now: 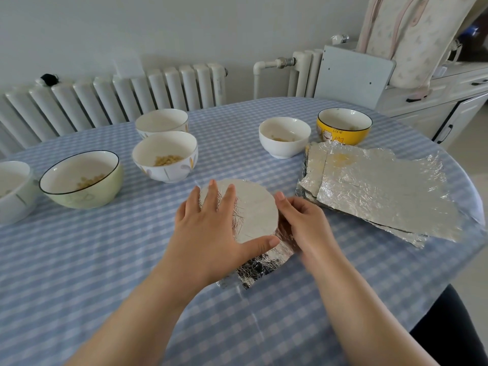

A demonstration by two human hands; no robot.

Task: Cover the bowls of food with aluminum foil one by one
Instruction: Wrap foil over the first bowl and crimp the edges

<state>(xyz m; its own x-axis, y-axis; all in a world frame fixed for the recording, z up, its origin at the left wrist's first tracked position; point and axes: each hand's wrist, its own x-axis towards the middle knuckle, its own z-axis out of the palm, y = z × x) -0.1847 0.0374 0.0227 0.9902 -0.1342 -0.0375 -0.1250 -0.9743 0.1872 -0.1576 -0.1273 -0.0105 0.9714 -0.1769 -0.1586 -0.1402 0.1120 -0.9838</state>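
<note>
A bowl under a sheet of aluminum foil (254, 210) stands at the middle of the table. My left hand (211, 233) lies flat on the foil top, fingers spread, thumb along the near rim. My right hand (303, 225) presses the foil down against the bowl's right side with curled fingers. Foil hangs crumpled at the near side (253, 270). Uncovered bowls holding food: a green bowl (81, 180), a white patterned bowl (165, 158), a plain white bowl (284, 137), a yellow bowl (344, 126).
A stack of foil sheets (383, 191) lies at the right. Another white bowl (161, 122) stands at the back and one (13, 191) at the far left edge. The blue checked tablecloth (105, 260) covers the table. Radiators (118, 93) and a cabinet (435, 107) stand behind.
</note>
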